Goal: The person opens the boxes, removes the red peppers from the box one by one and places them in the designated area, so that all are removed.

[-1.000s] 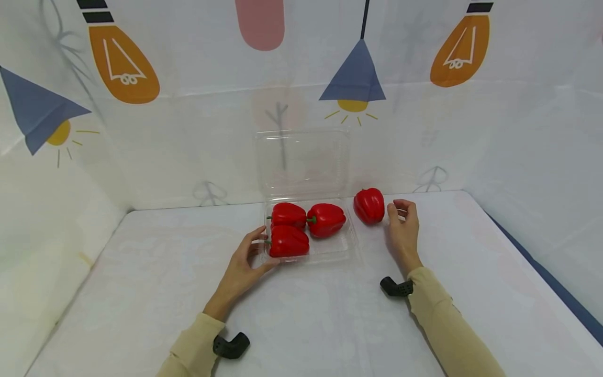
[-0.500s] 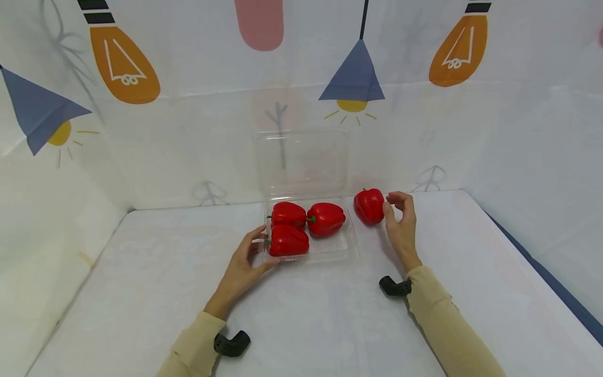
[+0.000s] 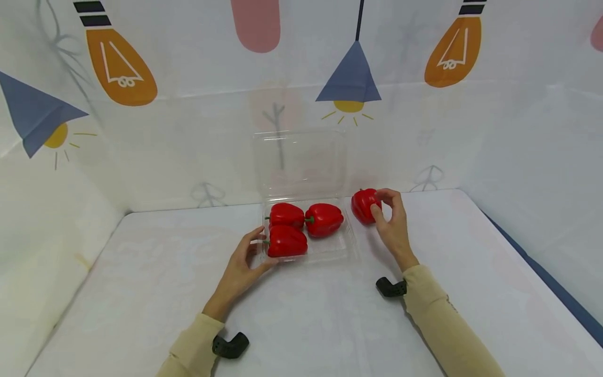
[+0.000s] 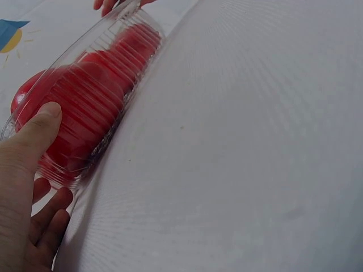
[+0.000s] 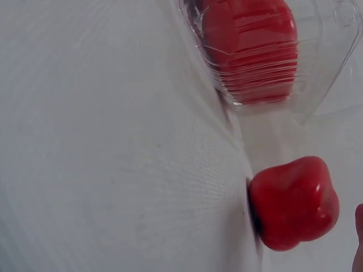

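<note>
A clear plastic clamshell box (image 3: 333,249) stands at the back of the table with its lid (image 3: 301,162) raised. Three red bell peppers lie inside: one at back left (image 3: 286,214), one at front left (image 3: 287,242), one at right (image 3: 324,220). My left hand (image 3: 239,268) grips the box's front left corner; in the left wrist view the thumb (image 4: 42,127) lies against its ribbed wall. Right of the box a fourth pepper (image 3: 363,207) rests on the table. My right hand (image 3: 394,224) is at its right side, thumb and fingers spread around it; the right wrist view shows a gap between a fingertip and this pepper.
A white cloth covers the table (image 3: 301,319). Right behind the box rises a white backdrop (image 3: 198,141) printed with lamps and bulbs. Each wrist bears a small black device, on the left (image 3: 231,345) and on the right (image 3: 391,287).
My right hand has moved left and slightly up, from beside the loose pepper to overlapping its right side. The left hand keeps its grip on the box.
</note>
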The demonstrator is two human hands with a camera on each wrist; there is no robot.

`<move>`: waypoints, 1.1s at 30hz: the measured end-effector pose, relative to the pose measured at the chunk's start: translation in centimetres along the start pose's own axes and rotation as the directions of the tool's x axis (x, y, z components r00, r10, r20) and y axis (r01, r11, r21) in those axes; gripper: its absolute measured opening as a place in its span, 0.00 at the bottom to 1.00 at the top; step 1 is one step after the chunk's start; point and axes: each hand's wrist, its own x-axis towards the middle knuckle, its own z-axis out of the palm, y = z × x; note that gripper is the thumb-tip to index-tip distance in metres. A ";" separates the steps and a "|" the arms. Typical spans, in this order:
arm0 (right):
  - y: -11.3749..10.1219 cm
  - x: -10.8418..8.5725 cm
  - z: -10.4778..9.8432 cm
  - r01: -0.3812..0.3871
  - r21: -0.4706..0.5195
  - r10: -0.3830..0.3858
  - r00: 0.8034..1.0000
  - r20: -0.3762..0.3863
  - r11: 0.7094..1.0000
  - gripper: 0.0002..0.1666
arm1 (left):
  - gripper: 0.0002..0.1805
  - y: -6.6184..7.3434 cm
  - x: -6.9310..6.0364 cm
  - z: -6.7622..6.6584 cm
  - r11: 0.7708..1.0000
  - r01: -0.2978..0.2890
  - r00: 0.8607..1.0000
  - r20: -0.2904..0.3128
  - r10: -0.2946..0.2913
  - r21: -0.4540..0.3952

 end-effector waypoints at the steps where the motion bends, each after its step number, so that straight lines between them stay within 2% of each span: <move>1: -0.1 0.0 0.0 0.009 0.000 -0.009 1.000 0.016 1.000 0.23 | 0.45 -0.5 0.0 0.1 1.000 0.000 1.000 0.001 0.000 0.008; 5: -0.5 -0.1 0.2 0.043 0.010 -0.044 0.996 0.072 0.999 0.25 | 0.45 -1.9 0.1 0.3 1.000 0.000 1.000 0.008 0.000 0.016; 11: -0.8 -0.1 0.5 0.028 0.064 -0.039 0.984 0.172 0.998 0.26 | 0.45 -2.2 0.1 0.3 1.000 -0.001 1.000 0.010 0.001 0.009; 14: -0.9 -0.2 0.6 0.030 0.038 -0.037 0.977 0.208 0.999 0.27 | 0.45 -1.6 0.1 0.3 1.000 0.003 1.000 0.007 -0.003 0.011; 21: -1.3 -0.3 1.0 0.066 0.021 -0.069 0.959 0.273 0.998 0.27 | 0.44 1.3 0.0 -0.3 1.000 -0.014 1.000 0.007 0.014 -0.010; 27: -2.0 -0.4 1.4 0.042 -0.045 -0.021 0.924 0.382 0.998 0.30 | 0.44 1.6 0.0 -0.4 1.000 0.000 1.000 0.017 0.000 -0.010; 33: -2.2 -0.5 1.8 0.064 -0.077 -0.029 0.920 0.392 0.995 0.30 | 0.44 1.4 0.0 -0.4 1.000 0.011 1.000 0.024 -0.010 -0.020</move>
